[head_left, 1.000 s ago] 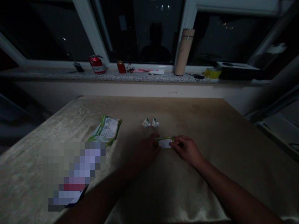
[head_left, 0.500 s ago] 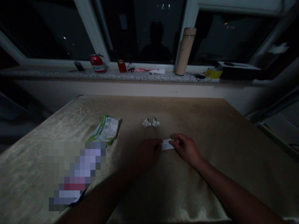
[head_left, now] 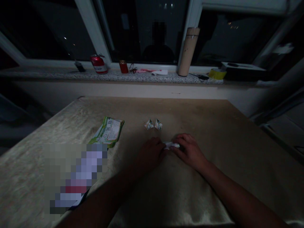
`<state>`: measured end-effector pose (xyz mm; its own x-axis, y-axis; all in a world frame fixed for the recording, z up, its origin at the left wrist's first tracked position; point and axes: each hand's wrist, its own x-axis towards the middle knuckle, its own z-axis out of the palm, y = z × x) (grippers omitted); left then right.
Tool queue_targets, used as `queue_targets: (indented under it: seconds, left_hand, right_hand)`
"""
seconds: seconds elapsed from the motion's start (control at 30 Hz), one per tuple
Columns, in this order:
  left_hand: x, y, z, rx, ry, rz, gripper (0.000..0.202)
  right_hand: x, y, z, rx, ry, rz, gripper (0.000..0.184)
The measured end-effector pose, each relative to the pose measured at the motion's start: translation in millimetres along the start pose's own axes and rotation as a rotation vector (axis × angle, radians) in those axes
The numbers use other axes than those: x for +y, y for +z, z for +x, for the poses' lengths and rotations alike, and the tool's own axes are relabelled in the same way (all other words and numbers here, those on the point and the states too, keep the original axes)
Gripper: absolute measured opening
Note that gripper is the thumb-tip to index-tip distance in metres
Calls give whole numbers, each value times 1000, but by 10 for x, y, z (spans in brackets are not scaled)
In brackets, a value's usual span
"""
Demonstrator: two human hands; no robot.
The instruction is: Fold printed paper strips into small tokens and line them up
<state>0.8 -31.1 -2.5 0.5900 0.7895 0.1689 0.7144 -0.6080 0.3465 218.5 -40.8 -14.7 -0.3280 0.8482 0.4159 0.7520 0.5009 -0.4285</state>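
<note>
A small white and green paper slip lies on the beige table, pinched between both of my hands. My left hand grips its left end with closed fingers. My right hand presses down over its right end, fingers curled on it. Just beyond the slip sit two small folded paper pieces, side by side. The light is dim and the slip's shape is hard to make out.
A green and white packet lies left of the hands, with a blurred-out flat item nearer me. On the windowsill stand a red can, a small red container, a tall tan tube and a yellow tape roll.
The slip was flat and showed its label between my fingertips. Now it looks narrower, and my right hand has moved over it, fingers pressing it to the table.
</note>
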Motion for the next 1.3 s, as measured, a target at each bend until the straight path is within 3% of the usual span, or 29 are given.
queue_targets:
  seconds: [0.13,0.33,0.73,0.87,1.0,1.3]
  left_hand:
    - [-8,-6,21,34,1,-29,26]
    - [-79,28,48,110,18,-164,17]
    - [-185,21,90,179,-189,-670,14]
    - [-71,-63,45,202,-208,-596,17]
    - [45,-105,11,228,-83,-470,19]
    - [90,-116,-4,275,-95,-648,13]
  right_hand:
    - [-15,-5,-8,-63,-116,-72,23]
    - [7,9,0,-79,-133,-44,16]
    - [-39,-75,5,-37,-9,390,20]
    - [-49,-76,-16,51,-46,416,21]
    - [-81,-79,-27,169,-59,456,21]
    - [-77,-72,-39,141,39,572,14]
